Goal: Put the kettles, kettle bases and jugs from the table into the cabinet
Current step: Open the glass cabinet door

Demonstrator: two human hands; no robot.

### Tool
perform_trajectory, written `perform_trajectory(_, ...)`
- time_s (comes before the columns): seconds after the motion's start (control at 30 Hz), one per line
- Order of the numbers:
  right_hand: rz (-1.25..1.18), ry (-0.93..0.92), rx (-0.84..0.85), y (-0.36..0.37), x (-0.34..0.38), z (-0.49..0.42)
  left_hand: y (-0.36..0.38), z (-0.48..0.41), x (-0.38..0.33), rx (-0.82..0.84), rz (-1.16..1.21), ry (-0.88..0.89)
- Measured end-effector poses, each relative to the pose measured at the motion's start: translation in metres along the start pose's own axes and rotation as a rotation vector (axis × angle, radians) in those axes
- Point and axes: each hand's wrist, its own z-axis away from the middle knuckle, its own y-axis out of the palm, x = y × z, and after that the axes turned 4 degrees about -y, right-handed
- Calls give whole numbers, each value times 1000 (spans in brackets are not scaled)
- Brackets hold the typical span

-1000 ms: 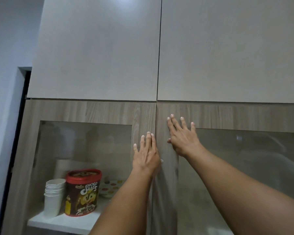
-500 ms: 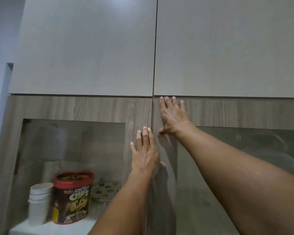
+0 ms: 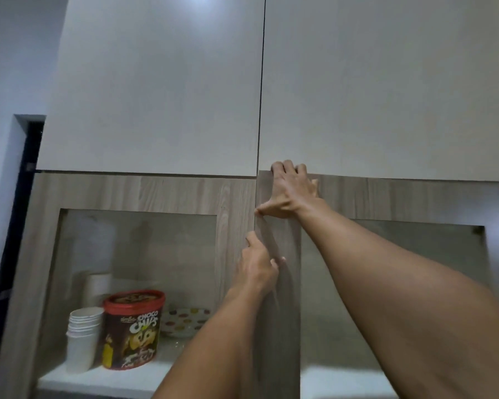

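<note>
No kettle, kettle base or jug is in view. I face a wooden cabinet with two glass-fronted doors. My right hand (image 3: 291, 188) has its fingers curled over the top edge of the right cabinet door (image 3: 386, 197), with the thumb at the door's inner edge. Lower down, my left hand (image 3: 257, 266) has its fingers hooked at the seam, on that same door's inner edge. The right door stands slightly out from the left door (image 3: 156, 191), which is closed.
Behind the left glass, a white shelf (image 3: 98, 378) holds a stack of white paper cups (image 3: 82, 338), a red Choco Chips tub (image 3: 133, 329) and a dotted plate (image 3: 182, 321). Closed white upper doors (image 3: 156, 82) sit above. A dark doorway gap (image 3: 12, 226) runs down the left.
Both hands were flat on the door frames. My right hand slid up and hooked over the right door's top edge. My left hand curled its fingers into the seam.
</note>
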Motion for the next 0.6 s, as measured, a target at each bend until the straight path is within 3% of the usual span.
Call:
perform_trajectory(0.17,-68,72,-122,-36,20,45,-23,47,-11,1,156,-37)
perform_trajectory(0.3,-70,147,-115,-58,30,88,-35,100,-23,-38,136,20)
perform_trajectory(0.6,-101,499,-141,-109,40,166,-47,207,-42,32,238,165)
